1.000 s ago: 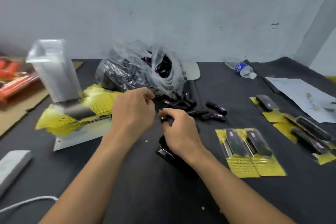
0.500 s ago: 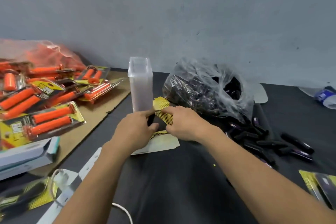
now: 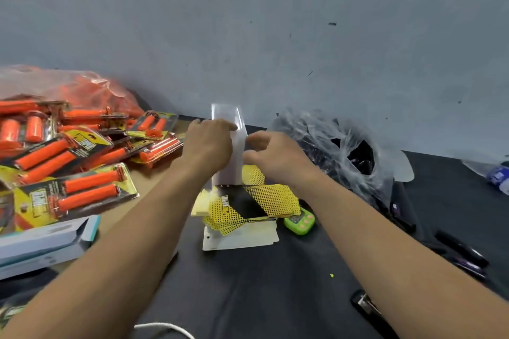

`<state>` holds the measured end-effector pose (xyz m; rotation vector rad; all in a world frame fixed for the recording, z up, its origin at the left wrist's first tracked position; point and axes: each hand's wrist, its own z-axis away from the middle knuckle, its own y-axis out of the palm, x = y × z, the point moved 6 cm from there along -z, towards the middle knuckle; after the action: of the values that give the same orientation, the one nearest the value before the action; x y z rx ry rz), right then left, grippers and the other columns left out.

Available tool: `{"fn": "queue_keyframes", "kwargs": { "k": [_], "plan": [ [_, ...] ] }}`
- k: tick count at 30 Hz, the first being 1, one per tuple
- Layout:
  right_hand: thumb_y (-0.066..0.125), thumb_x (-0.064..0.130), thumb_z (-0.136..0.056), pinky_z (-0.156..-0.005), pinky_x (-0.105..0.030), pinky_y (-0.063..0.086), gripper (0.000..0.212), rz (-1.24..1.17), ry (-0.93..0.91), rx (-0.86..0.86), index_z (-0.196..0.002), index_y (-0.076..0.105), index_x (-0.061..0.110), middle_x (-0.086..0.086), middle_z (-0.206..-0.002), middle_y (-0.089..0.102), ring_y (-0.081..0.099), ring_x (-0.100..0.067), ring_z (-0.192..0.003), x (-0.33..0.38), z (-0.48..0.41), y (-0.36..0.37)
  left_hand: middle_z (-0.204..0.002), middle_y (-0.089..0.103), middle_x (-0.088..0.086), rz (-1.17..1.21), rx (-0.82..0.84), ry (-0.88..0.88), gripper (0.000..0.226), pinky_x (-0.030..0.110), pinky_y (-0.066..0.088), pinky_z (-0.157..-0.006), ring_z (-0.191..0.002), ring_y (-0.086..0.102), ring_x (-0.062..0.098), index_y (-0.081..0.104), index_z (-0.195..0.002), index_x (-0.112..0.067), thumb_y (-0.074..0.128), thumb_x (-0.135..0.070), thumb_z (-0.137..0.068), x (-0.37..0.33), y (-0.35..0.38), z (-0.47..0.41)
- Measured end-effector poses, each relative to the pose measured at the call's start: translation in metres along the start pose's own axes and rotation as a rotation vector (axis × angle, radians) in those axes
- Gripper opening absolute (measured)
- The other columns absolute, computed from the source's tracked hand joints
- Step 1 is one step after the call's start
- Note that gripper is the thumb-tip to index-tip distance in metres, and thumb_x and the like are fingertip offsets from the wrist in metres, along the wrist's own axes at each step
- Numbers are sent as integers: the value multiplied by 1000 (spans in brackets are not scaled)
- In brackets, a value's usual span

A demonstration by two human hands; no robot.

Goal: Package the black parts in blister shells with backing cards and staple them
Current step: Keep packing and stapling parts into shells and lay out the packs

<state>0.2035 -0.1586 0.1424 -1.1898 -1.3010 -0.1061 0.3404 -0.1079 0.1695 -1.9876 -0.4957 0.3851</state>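
Black cloth table (image 3: 248, 297) up close, and at the near right edge sits a black-and-chrome stapler (image 3: 366, 304), nobody touching it. Just beyond, loose black cylindrical parts (image 3: 462, 252) lie scattered on the right. Middle ground now: a fanned stack of yellow-and-black dotted backing cards (image 3: 253, 203) on a white card (image 3: 239, 241), with a small green plastic timer (image 3: 299, 221) just beside it. And here's the action: both hands are up at the tall upright stack of clear blister shells (image 3: 230, 168) behind the cards. The left hand (image 3: 209, 146) wraps its fingers round the stack near the top. The right hand (image 3: 275, 157) has its fingers curled at the stack's right edge, seemingly working one shell loose, though I can't tell if it has caught one. Further back sits a crumpled clear plastic bag (image 3: 344, 151) of more black parts, with orange packaged grips (image 3: 68, 173) heaped off left and a grey wall (image 3: 330, 63) behind. My read is that this pack has barely begun, with a shell to free, a part to load, a card to fit and staples to drive. No finished black pack is in sight.
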Motion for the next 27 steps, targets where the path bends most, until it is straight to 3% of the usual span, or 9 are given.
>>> {"fn": "queue_keyframes", "kwargs": {
  "k": [2,4,7,9,12,15,20,24,27],
  "plan": [
    [68,26,-95,-91,-46,62,18,-195,108,-36,-109,73,16,-10,-114,74,72,-23,-102,6,-17,0,-129,72,4,-26,-90,26,42,36,42,-105,-117,64,27,67,-135,-37,58,-14,-100,3,0,-2],
    [63,28,-99,-70,-40,66,22,-442,270,-70,-106,69,8,-21,-99,73,75,-27,-79,4,-31,3,-118,77,4,5,-236,37,34,37,48,-91,-107,68,31,74,-125,-36,57,-17,-102,6,-5,0],
    [60,27,-101,-47,-25,58,30,-604,386,-104,-106,64,-2,-20,-78,72,67,-21,-50,5,-42,7,-103,80,5,138,-393,12,18,32,42,-71,-93,72,31,82,-108,-31,68,-26,-98,12,-17,6],
    [61,11,-100,-39,-19,47,19,-640,391,-113,-105,65,-7,-19,-68,65,56,-16,-38,10,-45,8,-106,80,3,221,-390,32,14,33,44,-75,-96,73,29,83,-103,-28,74,-30,-93,12,-22,7],
    [52,-9,-97,-39,-18,39,16,-696,406,-153,-104,66,-10,-18,-71,59,51,-17,-45,10,-46,3,-132,71,-3,330,-294,144,19,37,45,-106,-126,65,20,81,-113,-26,71,-24,-96,4,-25,6],
    [49,-8,-99,-48,-20,43,19,-724,411,-218,-86,61,-3,-17,-72,64,58,-16,-49,9,-43,-10,-150,56,-9,640,-268,117,44,33,33,-118,-146,43,10,71,-130,-31,71,-14,-90,3,-29,14],
    [40,0,-106,-42,-21,47,23,-701,388,-137,-90,58,2,-11,-55,70,64,-17,-41,-4,-21,-12,-149,57,-1,1076,-128,-236,53,37,45,-103,-135,53,21,60,-142,-30,70,-24,-91,4,-17,17],
    [39,7,-109,-47,-25,55,26,-555,345,-77,-104,62,-2,-19,-76,76,73,-24,-55,-9,-16,-6,-142,63,3,1067,-9,-358,45,36,45,-100,-125,57,20,62,-141,-18,67,-27,-98,0,1,16],
    [40,8,-107,-46,-26,53,30,-495,320,-202,-100,67,-1,-16,-73,74,71,-24,-51,-15,-17,-20,-130,65,4,949,-4,-343,51,38,42,-89,-110,54,22,71,-129,-18,46,-55,-105,1,3,18]
  ]
}}
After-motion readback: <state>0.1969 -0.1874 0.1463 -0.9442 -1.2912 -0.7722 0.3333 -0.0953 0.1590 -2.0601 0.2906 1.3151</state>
